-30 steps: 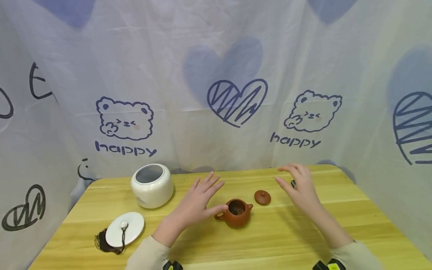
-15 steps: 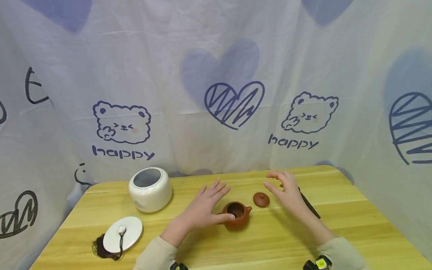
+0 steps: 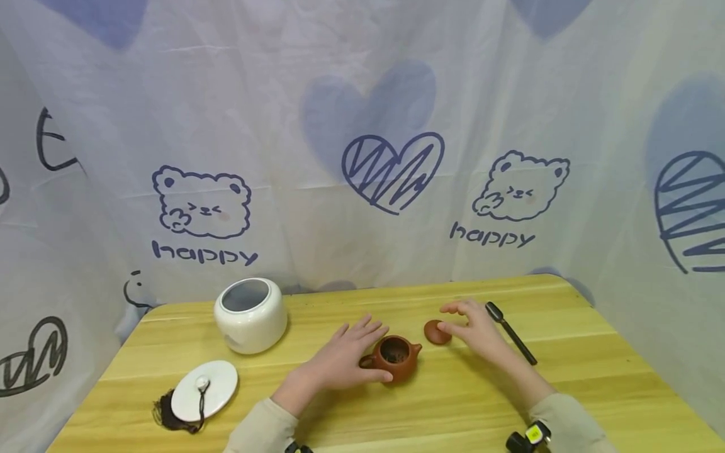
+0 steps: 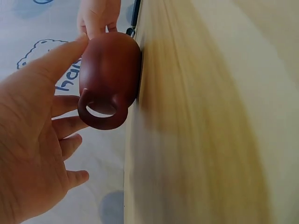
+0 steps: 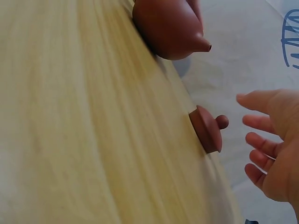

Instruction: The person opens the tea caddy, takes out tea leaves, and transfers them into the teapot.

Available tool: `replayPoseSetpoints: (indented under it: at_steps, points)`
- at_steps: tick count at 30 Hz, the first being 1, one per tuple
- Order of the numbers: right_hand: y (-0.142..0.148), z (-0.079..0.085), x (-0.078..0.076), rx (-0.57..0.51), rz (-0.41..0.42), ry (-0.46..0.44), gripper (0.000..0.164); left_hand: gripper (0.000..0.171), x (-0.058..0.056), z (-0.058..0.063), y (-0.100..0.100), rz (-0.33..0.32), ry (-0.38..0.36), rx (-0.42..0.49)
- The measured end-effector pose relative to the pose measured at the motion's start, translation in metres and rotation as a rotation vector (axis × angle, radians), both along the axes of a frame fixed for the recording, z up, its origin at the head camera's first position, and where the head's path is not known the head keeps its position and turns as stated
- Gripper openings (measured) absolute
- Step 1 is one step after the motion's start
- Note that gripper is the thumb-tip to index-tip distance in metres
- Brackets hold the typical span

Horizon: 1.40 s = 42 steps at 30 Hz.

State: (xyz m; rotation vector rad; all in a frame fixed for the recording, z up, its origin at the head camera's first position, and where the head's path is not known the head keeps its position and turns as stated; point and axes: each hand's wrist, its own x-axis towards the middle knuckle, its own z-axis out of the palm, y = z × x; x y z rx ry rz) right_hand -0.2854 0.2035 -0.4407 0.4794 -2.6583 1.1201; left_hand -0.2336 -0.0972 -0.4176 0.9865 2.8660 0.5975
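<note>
A reddish-brown clay teapot (image 3: 401, 368), lidless with dark matter inside, stands upright on the wooden table. Close beside its handle, my left hand (image 3: 342, 362) spreads its fingers, thumb near the pot's front side. Whether that thumb touches the pot I cannot tell; in the left wrist view the handle (image 4: 103, 122) is free of the fingers. The round teapot lid (image 5: 208, 130) lies knob up, to the right of the spout. Above and beside it hovers my right hand (image 3: 476, 330), fingers loosely bent, with a gap to the knob in the right wrist view.
Behind on the left is a white open ceramic jar (image 3: 252, 324). In front of it lies a white jar lid (image 3: 218, 390) with a dark tassel (image 3: 172, 415). A dark scoop (image 3: 512, 333) lies right of my right hand. A printed cloth (image 3: 317, 251) hangs behind the table.
My right hand has come left and down toward the teapot lid, uncovering the scoop. My left hand has moved right and lowered beside the teapot.
</note>
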Motion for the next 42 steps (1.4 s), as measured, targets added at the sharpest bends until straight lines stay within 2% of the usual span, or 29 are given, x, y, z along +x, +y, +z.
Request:
replayPoseSetpoints:
  at_steps: [4,8,14,20,25,37,42]
  points:
    - [-0.001,-0.004,-0.002,0.051,0.029,0.017,0.030,0.081,0.001,-0.001,0.001,0.000,-0.041,-0.002]
    - [-0.002,-0.006,-0.001,0.065,0.037,-0.014,0.031,0.078,0.001,-0.003,0.002,0.016,-0.071,-0.016]
    - [-0.001,-0.007,0.000,0.107,0.044,-0.067,0.026,0.077,0.002,-0.005,0.004,0.046,-0.088,-0.053]
    - [-0.001,-0.008,-0.001,0.140,0.031,-0.071,0.022,0.077,0.007,-0.003,0.007,0.076,-0.119,-0.074]
    - [-0.001,-0.008,-0.002,0.157,0.027,-0.062,0.013,0.076,0.009,-0.002,0.009,0.086,-0.107,-0.089]
    - [-0.001,-0.007,-0.001,0.194,0.048,0.028,0.005,0.075,0.011,-0.004,0.008,0.096,-0.107,-0.084]
    - [-0.002,-0.006,-0.001,0.206,0.051,0.103,0.005,0.075,0.012,-0.003,0.008,0.090,-0.102,-0.080]
